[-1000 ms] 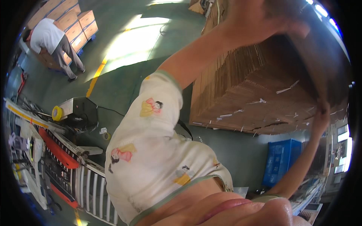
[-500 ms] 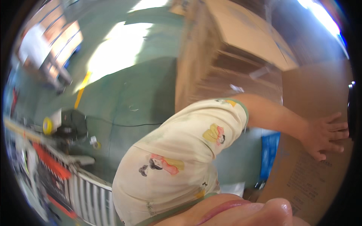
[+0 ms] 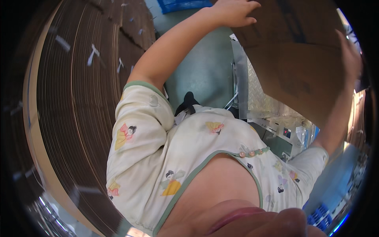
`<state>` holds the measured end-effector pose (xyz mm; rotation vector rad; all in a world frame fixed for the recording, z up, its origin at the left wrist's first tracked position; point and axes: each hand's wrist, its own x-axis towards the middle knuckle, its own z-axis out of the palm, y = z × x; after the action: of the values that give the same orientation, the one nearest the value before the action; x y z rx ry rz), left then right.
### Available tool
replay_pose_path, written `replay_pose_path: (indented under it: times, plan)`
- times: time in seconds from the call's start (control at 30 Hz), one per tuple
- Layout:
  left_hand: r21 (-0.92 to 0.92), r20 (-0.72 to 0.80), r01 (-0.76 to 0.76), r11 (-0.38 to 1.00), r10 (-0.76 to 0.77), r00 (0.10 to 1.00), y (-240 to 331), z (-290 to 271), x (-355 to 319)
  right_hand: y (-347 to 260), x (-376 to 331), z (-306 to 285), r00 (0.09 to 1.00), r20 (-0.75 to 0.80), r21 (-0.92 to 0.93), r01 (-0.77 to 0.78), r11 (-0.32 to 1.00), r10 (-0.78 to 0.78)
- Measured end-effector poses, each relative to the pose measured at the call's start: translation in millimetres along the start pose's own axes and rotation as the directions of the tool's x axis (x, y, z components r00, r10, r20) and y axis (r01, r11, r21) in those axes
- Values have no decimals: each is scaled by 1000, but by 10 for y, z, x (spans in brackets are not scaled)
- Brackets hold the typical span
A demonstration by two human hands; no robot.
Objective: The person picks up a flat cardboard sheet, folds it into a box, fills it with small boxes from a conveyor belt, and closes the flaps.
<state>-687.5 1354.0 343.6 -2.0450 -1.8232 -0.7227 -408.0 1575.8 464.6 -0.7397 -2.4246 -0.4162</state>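
One large flat brown cardboard sheet (image 3: pixel 300 59) fills the upper right of the view, held up between both hands. The left hand (image 3: pixel 233 12) lies flat on its upper left edge with fingers spread and curled over it. The right hand (image 3: pixel 349 53) presses open against the sheet's right edge. At the left stands a tall stack of flattened cardboard (image 3: pixel 79 91), brown, with small white tags poking from its layers. A blue crate (image 3: pixel 181 4) sits on the green floor (image 3: pixel 205 71) at the top.

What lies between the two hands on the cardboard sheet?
Head view: only bare brown cardboard sheet spans between the left hand and the right hand.
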Motion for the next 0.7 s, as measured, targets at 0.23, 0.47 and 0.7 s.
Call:
replay_pose_path:
  times: [0.23,0.47,0.7]
  plan:
    - [-8,-109,-254,967,252,962,-727,234,749,-1301,-316,1029,955,198,-279,-161,947,221]
    - [-178,614,-211,961,276,739,-256,968,1797,-1026,-1069,540,907,114,-200,-378,904,405]
    - [-537,702,-18,843,458,545,-181,1493,2712,-824,-1133,819,874,-101,-413,-471,779,475]
